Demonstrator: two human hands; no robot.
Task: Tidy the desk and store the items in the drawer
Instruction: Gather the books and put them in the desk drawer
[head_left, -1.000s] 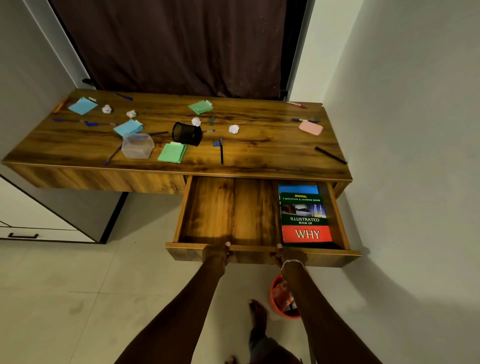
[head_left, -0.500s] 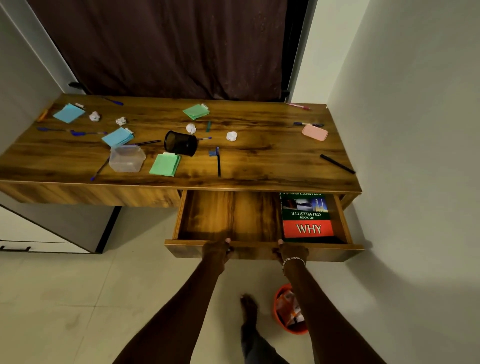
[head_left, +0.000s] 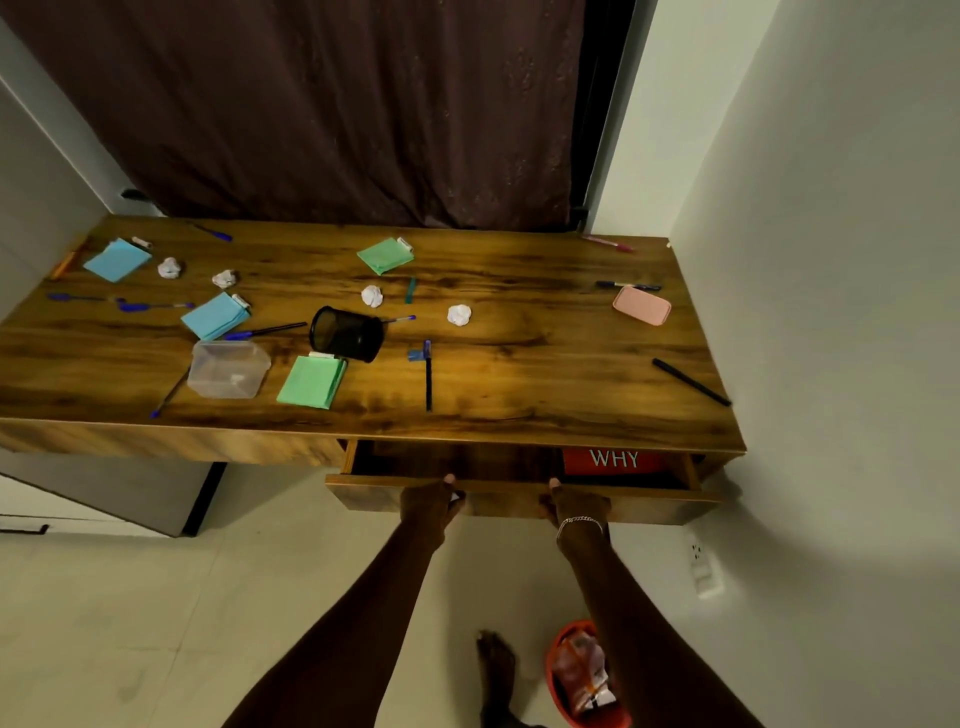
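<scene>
The wooden drawer (head_left: 665, 506) under the desk (head_left: 545, 364) stands only a little way out. My left hand (head_left: 434, 501) and my right hand (head_left: 574, 504) both grip its front panel, thumbs over the top edge. Inside it, only the red bottom of a book (head_left: 613, 460) reading "WHY" shows. On the desk lie a tipped black mesh pen cup (head_left: 347, 333), a clear plastic box (head_left: 228, 369), green note pads (head_left: 311, 382), blue note pads (head_left: 215, 315), crumpled paper balls (head_left: 459, 315), several pens (head_left: 428, 379) and a pink case (head_left: 642, 306).
A dark curtain (head_left: 337, 114) hangs behind the desk and a wall (head_left: 831, 260) closes off the right side. On the floor near my bare foot (head_left: 496, 670) stands an orange bin (head_left: 582, 675) with rubbish. A cabinet (head_left: 104, 493) sits under the desk's left end.
The drawer has slid inward under both hands, from wide open to nearly closed. The book is now mostly hidden under the desk top.
</scene>
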